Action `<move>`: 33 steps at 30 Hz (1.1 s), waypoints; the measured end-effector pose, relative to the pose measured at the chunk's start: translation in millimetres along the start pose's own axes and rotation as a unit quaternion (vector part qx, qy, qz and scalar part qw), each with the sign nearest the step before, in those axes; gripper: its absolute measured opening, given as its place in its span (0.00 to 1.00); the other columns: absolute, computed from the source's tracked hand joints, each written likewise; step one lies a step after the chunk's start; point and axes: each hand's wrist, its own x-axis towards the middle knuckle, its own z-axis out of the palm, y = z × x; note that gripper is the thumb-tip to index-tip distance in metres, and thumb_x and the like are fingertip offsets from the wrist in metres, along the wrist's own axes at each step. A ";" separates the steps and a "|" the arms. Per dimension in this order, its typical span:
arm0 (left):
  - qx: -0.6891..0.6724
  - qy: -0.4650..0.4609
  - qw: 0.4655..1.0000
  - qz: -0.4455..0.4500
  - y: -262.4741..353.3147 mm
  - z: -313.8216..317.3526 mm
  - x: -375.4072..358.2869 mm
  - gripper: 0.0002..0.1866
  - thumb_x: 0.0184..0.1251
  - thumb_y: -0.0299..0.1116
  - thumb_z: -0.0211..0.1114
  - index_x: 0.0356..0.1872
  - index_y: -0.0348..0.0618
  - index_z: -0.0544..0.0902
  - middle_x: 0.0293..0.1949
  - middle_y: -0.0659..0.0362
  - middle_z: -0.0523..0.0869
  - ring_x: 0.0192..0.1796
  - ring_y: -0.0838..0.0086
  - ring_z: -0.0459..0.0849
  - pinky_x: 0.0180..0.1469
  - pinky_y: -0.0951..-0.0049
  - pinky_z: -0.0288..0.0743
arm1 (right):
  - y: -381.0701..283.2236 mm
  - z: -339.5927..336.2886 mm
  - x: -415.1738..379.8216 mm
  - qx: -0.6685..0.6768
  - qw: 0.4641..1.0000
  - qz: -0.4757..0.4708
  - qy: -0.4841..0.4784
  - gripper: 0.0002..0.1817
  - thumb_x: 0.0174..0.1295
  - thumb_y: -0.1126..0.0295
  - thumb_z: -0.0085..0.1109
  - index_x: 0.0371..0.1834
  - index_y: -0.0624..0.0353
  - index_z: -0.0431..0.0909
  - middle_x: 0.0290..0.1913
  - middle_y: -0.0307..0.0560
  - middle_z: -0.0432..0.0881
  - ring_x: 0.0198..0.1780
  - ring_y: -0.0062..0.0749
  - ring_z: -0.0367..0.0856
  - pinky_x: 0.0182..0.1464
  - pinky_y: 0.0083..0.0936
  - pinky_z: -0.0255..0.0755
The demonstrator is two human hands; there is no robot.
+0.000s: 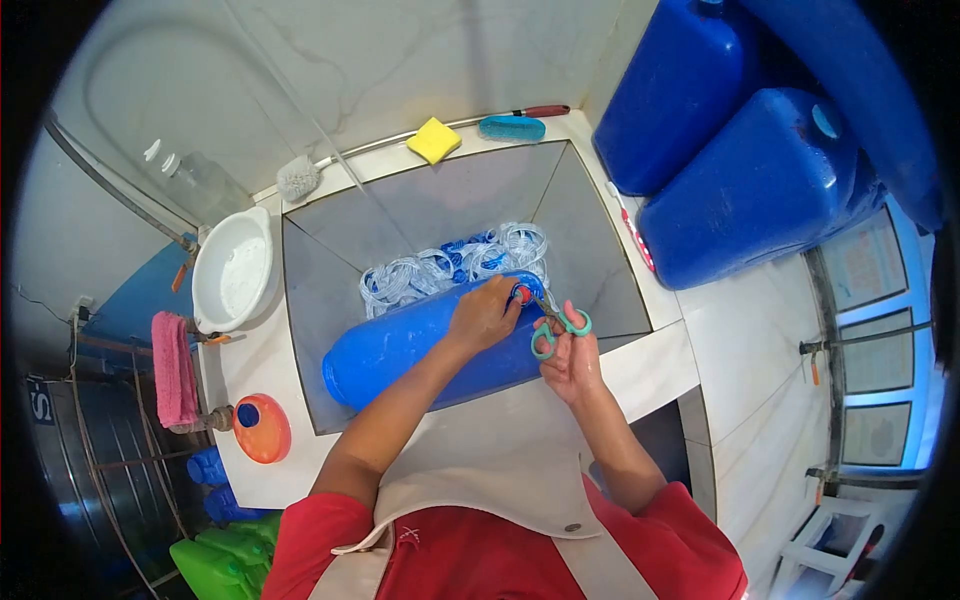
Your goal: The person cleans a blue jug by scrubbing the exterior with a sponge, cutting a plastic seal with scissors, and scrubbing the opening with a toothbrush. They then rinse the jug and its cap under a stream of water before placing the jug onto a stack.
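Head view, which I watch from far away: my right hand point(572, 362) holds the scissors point(556, 316) by their green handles. My left hand point(483, 315) is on the blue jug point(425, 332), fingers bent beside the red cap point(522, 294); I can't tell if they pinch it. The jug lies on its side in the sink point(605, 255), along the front edge. If the blades slip off the cap, they could poke my left fingers. A hard push could make the smooth jug roll.
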 end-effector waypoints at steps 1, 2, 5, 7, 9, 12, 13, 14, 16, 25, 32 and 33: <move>0.000 0.000 1.000 0.001 -0.1 0.2 0.1 0.15 0.63 0.37 0.55 0.46 0.40 0.76 0.40 0.48 0.80 0.42 0.52 0.79 0.43 0.58 0.73 | 1.8 3.2 0.7 -0.019 0.999 -0.001 0.028 0.28 0.57 0.40 0.52 0.35 0.57 0.71 0.19 0.39 0.72 0.09 0.14 0.56 0.09 0.10 0.49; 0.001 -0.004 1.000 -0.004 0.4 0.0 -0.3 0.15 0.63 0.37 0.55 0.46 0.40 0.76 0.39 0.48 0.80 0.42 0.52 0.79 0.43 0.58 0.73 | 3.2 5.2 0.7 -0.038 0.998 -0.003 0.057 0.27 0.57 0.40 0.53 0.36 0.57 0.70 0.19 0.39 0.72 0.09 0.14 0.56 0.09 0.10 0.49; -0.001 -0.003 1.000 -0.004 1.4 -0.8 -0.4 0.15 0.62 0.37 0.55 0.46 0.40 0.76 0.39 0.48 0.80 0.42 0.52 0.79 0.43 0.58 0.73 | 2.6 7.1 0.3 -0.014 0.999 -0.013 0.049 0.28 0.56 0.40 0.54 0.36 0.57 0.70 0.19 0.40 0.73 0.10 0.14 0.57 0.10 0.11 0.49; -0.004 0.005 1.000 0.001 2.3 -1.1 0.3 0.14 0.62 0.37 0.56 0.46 0.41 0.76 0.39 0.49 0.80 0.42 0.52 0.80 0.42 0.58 0.73 | 4.5 13.7 -2.3 -0.016 0.999 -0.014 0.047 0.27 0.56 0.40 0.54 0.35 0.57 0.70 0.19 0.40 0.73 0.10 0.15 0.57 0.10 0.11 0.49; -0.008 0.004 1.000 0.004 2.5 -2.1 -0.1 0.14 0.62 0.36 0.56 0.46 0.41 0.76 0.39 0.49 0.80 0.42 0.52 0.80 0.42 0.59 0.73 | 6.9 17.3 -1.7 -0.019 0.999 -0.013 0.044 0.27 0.56 0.40 0.54 0.35 0.57 0.70 0.19 0.40 0.73 0.10 0.15 0.57 0.10 0.11 0.49; -0.004 0.008 1.000 0.003 1.5 -0.5 -0.4 0.14 0.61 0.35 0.57 0.46 0.41 0.76 0.39 0.49 0.80 0.41 0.52 0.80 0.40 0.59 0.74 | 9.9 20.9 0.3 -0.018 0.998 -0.023 0.050 0.26 0.57 0.40 0.53 0.35 0.56 0.70 0.19 0.40 0.73 0.10 0.15 0.57 0.10 0.11 0.49; -0.003 0.006 1.000 0.005 0.5 0.0 -1.1 0.14 0.61 0.35 0.57 0.46 0.41 0.76 0.39 0.49 0.80 0.41 0.52 0.80 0.40 0.59 0.74 | 10.5 24.4 -0.8 -0.031 0.997 -0.023 0.072 0.26 0.58 0.41 0.53 0.35 0.56 0.69 0.19 0.40 0.73 0.10 0.15 0.57 0.10 0.11 0.49; -0.011 0.013 1.000 0.008 -0.4 -0.1 -0.7 0.14 0.60 0.35 0.57 0.46 0.41 0.76 0.39 0.49 0.80 0.40 0.52 0.80 0.40 0.59 0.74 | 11.5 27.2 -1.1 -0.044 0.994 -0.025 0.093 0.25 0.58 0.42 0.53 0.34 0.56 0.69 0.19 0.41 0.73 0.10 0.15 0.58 0.10 0.12 0.49; -0.019 0.018 1.000 0.015 -0.5 1.4 -0.8 0.14 0.60 0.35 0.57 0.46 0.41 0.76 0.39 0.49 0.80 0.40 0.52 0.80 0.39 0.60 0.74 | 19.2 29.3 -1.7 -0.067 0.991 -0.029 0.112 0.24 0.58 0.42 0.54 0.33 0.55 0.70 0.18 0.41 0.74 0.10 0.16 0.59 0.10 0.13 0.49; -0.031 0.043 0.997 0.052 -2.0 1.2 -2.0 0.13 0.60 0.36 0.58 0.43 0.41 0.78 0.34 0.50 0.81 0.36 0.53 0.81 0.36 0.59 0.74 | 36.2 22.1 12.4 -0.211 0.960 -0.103 0.154 0.22 0.58 0.45 0.57 0.32 0.55 0.70 0.15 0.42 0.73 0.07 0.17 0.57 0.09 0.16 0.47; -0.017 0.024 0.999 0.016 0.6 0.4 0.6 0.14 0.60 0.37 0.58 0.43 0.39 0.77 0.39 0.49 0.82 0.39 0.53 0.82 0.38 0.59 0.75 | 7.5 -2.5 8.3 -0.469 0.865 -0.088 0.155 0.24 0.58 0.45 0.58 0.30 0.59 0.74 0.13 0.39 0.70 0.07 0.15 0.55 0.09 0.16 0.43; -0.017 0.024 0.999 0.013 1.1 1.8 -0.2 0.14 0.60 0.36 0.59 0.43 0.39 0.77 0.39 0.49 0.82 0.38 0.53 0.82 0.38 0.59 0.75 | 0.8 -0.4 4.7 -0.282 0.950 -0.057 0.124 0.24 0.60 0.47 0.56 0.31 0.63 0.75 0.12 0.39 0.68 0.06 0.15 0.54 0.07 0.14 0.45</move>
